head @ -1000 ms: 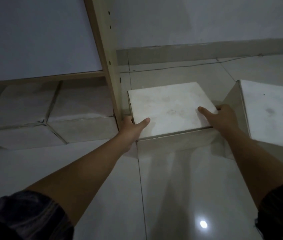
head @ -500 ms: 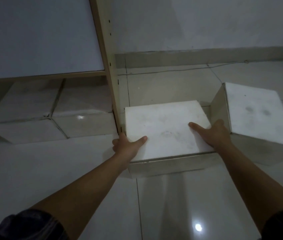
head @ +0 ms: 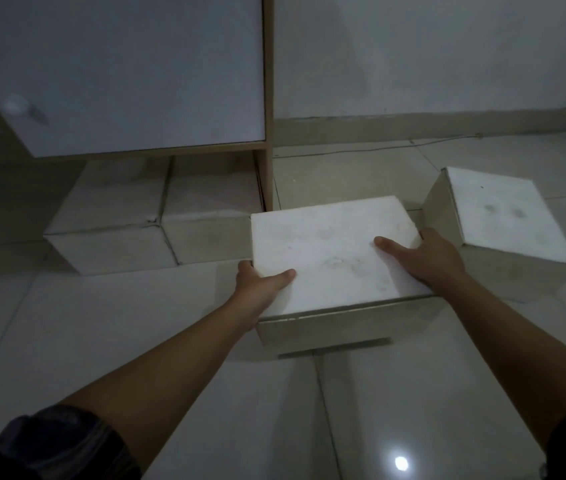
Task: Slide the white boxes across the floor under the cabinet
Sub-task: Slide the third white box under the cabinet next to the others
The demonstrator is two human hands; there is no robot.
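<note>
A white box [head: 330, 251] sits on the tiled floor just right of the cabinet's side panel [head: 268, 174]. My left hand [head: 260, 284] grips its near left corner, thumb on the lid. My right hand [head: 426, 254] clasps its right edge, thumb lying on top. Two white boxes [head: 115, 216] [head: 212, 220] rest side by side in the gap under the cabinet [head: 129, 74]. Another white box [head: 503, 216] stands turned at an angle on the floor to the right, close to my right hand.
A pale wall with a skirting board [head: 430, 124] runs behind, and a thin cable [head: 378, 150] lies along the floor at its foot. Glossy floor tiles [head: 399, 410] stretch toward me, reflecting a ceiling light.
The held box has come toward me, away from the wall, with both hands still on it. The view has lifted, showing more of the cabinet front.
</note>
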